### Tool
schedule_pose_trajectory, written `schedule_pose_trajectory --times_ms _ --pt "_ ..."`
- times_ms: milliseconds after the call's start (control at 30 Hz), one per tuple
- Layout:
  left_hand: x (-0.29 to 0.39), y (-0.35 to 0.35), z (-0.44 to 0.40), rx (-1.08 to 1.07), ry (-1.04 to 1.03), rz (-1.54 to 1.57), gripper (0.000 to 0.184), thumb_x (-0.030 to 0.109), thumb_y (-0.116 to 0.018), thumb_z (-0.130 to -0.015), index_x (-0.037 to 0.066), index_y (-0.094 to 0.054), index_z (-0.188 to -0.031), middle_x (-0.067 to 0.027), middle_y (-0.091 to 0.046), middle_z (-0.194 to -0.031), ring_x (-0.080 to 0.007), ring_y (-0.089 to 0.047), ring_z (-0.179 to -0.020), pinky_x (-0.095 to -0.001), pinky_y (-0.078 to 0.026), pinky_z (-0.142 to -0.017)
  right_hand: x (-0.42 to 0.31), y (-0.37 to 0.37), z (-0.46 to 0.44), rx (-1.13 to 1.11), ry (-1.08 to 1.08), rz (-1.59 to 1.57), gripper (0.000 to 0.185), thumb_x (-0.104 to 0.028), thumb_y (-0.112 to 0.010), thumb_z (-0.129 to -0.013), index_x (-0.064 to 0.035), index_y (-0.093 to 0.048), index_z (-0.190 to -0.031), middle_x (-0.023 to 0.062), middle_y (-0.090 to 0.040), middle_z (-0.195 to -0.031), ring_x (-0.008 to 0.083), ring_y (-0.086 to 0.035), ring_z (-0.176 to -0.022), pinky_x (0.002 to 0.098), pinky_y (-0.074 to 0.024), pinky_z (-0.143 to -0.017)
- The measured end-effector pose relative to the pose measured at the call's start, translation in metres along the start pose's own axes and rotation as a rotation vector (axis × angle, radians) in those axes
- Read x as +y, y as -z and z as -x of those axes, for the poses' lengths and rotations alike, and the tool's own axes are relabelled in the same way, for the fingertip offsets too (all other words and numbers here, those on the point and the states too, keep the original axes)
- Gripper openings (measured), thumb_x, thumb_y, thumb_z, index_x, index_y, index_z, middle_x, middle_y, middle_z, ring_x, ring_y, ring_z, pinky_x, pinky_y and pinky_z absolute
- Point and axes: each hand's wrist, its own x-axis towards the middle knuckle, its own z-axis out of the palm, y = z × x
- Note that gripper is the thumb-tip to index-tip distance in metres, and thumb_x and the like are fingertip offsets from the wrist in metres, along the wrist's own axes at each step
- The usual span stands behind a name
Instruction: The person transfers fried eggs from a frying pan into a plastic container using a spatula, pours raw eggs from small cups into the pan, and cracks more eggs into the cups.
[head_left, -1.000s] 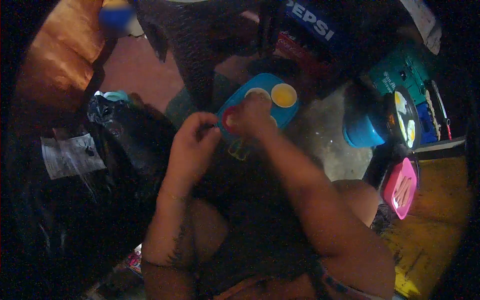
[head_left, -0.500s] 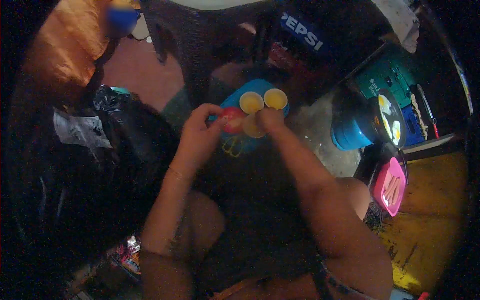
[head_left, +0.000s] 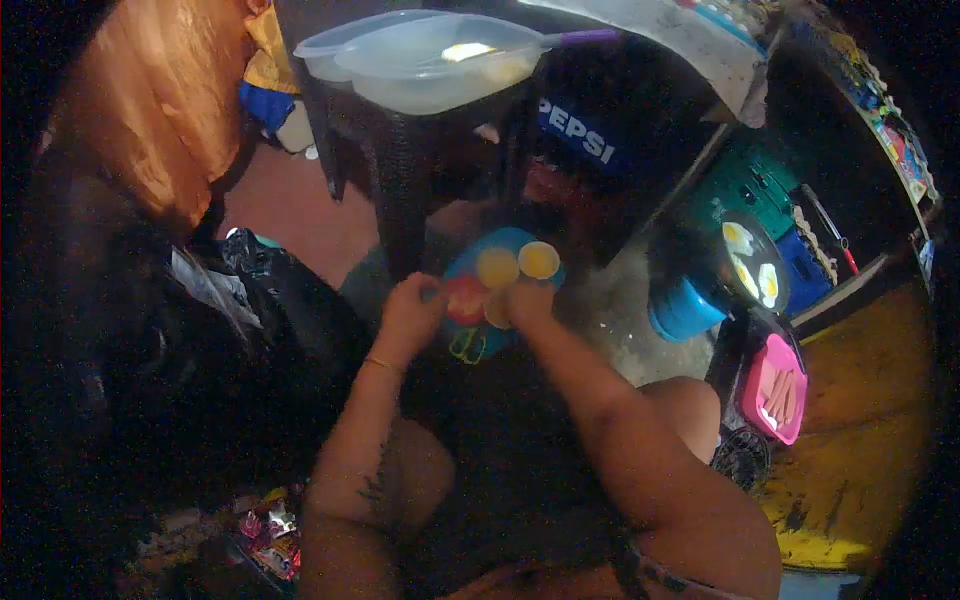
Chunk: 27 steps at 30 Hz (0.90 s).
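Observation:
A blue tray [head_left: 512, 238] in front of me carries round, pale, cup-like things with yellowish tops: one cup at the right [head_left: 539, 261], another cup at its left [head_left: 497, 268], and a third cup [head_left: 496, 309] lower down. Left of them lies a red, rounded item [head_left: 465, 301], its kind unclear. Below it is a yellow-green looped thing [head_left: 467, 346]. My left hand [head_left: 413, 312], fingers curled together, is at the red item's left edge. My right hand [head_left: 529, 304] is closed beside the lower cup, its fingertips hidden among the cups.
A clear plastic container [head_left: 430, 95] sits on a dark stool [head_left: 400, 180] ahead. At right are a pan with fried eggs [head_left: 768, 285], a blue canister [head_left: 685, 306] and a pink tray of sausages [head_left: 756, 418]. Black plastic bags [head_left: 290, 300] stand at left.
The view has tilted upward, so the tray and hands sit lower in it and the plastic container shows more. Both hands stay at the tray in nearly the same places.

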Motion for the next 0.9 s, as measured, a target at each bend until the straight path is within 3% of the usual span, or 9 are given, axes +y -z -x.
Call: schedule_pose_trajectory --times_ms 67,167,267,367,433,600,667,800,900 --pt "-0.002 -0.005 0.0 0.001 0.011 -0.011 0.028 0.02 -0.071 -0.083 0.001 -0.068 -0.104 -0.0199 -0.07 -0.105 -0.0343 -0.067 -0.103 -0.0404 -0.052 -0.089 0.0 0.007 -0.006 -0.085 -0.014 -0.034 0.026 -0.028 -0.062 -0.086 -0.0152 -0.076 -0.103 0.0113 -0.073 -0.105 0.0349 -0.069 -0.103 0.0569 -0.0513 -0.083" --pt "0.0 -0.008 0.005 -0.017 0.015 -0.009 0.029 0.021 -0.071 -0.083 0.001 -0.068 -0.104 -0.0197 -0.07 -0.104 -0.034 -0.067 -0.102 -0.0406 -0.052 -0.088 -0.002 -0.011 0.005 0.387 0.117 -0.051 0.025 -0.029 -0.064 -0.084 -0.0191 -0.077 -0.102 0.0086 -0.073 -0.106 0.0335 -0.069 -0.102 0.058 -0.0496 -0.087" --pt "0.025 0.0 0.025 -0.079 0.173 0.097 0.03 0.022 -0.071 -0.084 0.001 -0.068 -0.105 -0.02 -0.07 -0.104 -0.0348 -0.067 -0.101 -0.0408 -0.052 -0.088 -0.007 0.007 0.004 0.1 -0.004 -0.1 0.031 -0.033 -0.066 -0.082 -0.0216 -0.075 -0.11 0.0096 -0.071 -0.115 0.0337 -0.066 -0.105 0.0579 -0.0484 -0.091" --pt "-0.018 -0.017 0.022 -0.031 0.068 0.038 0.029 0.021 -0.07 -0.084 0.001 -0.068 -0.105 -0.0201 -0.071 -0.103 -0.0365 -0.067 -0.099 -0.0416 -0.052 -0.088 -0.004 0.011 0.012 0.04 0.14 -0.184 0.046 -0.034 -0.072 -0.078 -0.0222 -0.069 -0.122 0.0133 -0.065 -0.125 0.034 -0.063 -0.108 0.0563 -0.0484 -0.093" --pt "-0.029 -0.025 0.025 -0.022 0.056 0.003 0.028 0.02 -0.07 -0.084 0.001 -0.068 -0.105 -0.0205 -0.07 -0.104 -0.0377 -0.067 -0.099 -0.0422 -0.051 -0.089 0.001 -0.021 -0.005 0.346 0.157 -0.213 0.052 -0.033 -0.074 -0.078 -0.0202 -0.064 -0.128 0.0159 -0.063 -0.127 0.0348 -0.062 -0.11 0.0547 -0.0494 -0.092" --pt "-0.001 -0.01 0.037 0.005 -0.091 -0.041 0.026 0.018 -0.071 -0.084 0.001 -0.069 -0.104 -0.0213 -0.07 -0.105 -0.0391 -0.066 -0.097 -0.0429 -0.051 -0.089 0.048 0.096 -0.062 0.144 -0.052 -1.566 0.031 -0.034 -0.068 -0.088 -0.0138 -0.064 -0.111 0.009 -0.063 -0.105 0.0262 -0.061 -0.094 0.045 -0.0515 -0.08" --pt "-0.001 -0.009 0.035 0.006 -0.093 0.005 0.026 0.018 -0.072 -0.083 0.001 -0.069 -0.103 -0.0216 -0.07 -0.105 -0.0387 -0.066 -0.097 -0.0429 -0.051 -0.089 0.071 0.151 -0.086 0.185 -0.085 -1.873 0.027 -0.034 -0.065 -0.092 -0.0112 -0.063 -0.105 0.0062 -0.063 -0.096 0.0228 -0.061 -0.088 0.0412 -0.0524 -0.075" --pt "-0.015 -0.016 0.029 -0.015 -0.04 0.009 0.026 0.018 -0.073 -0.083 0.0 -0.069 -0.102 -0.0216 -0.07 -0.105 -0.0371 -0.067 -0.097 -0.0423 -0.052 -0.088 0.108 0.261 -0.107 0.363 -0.061 -2.301 0.061 -0.05 -0.064 -0.091 -0.0144 -0.038 -0.134 0.0169 -0.037 -0.133 0.0383 -0.042 -0.118 0.054 -0.0443 -0.093" --pt "-0.013 -0.016 0.024 -0.046 0.013 -0.011 0.028 0.019 -0.074 -0.082 0.0 -0.069 -0.102 -0.0219 -0.07 -0.105 -0.0363 -0.067 -0.098 -0.0419 -0.052 -0.088 0.13 0.31 -0.124 0.442 -0.016 -2.356 0.091 -0.061 -0.063 -0.09 -0.0169 -0.019 -0.156 0.025 -0.017 -0.16 0.0499 -0.028 -0.142 0.0637 -0.0382 -0.107"
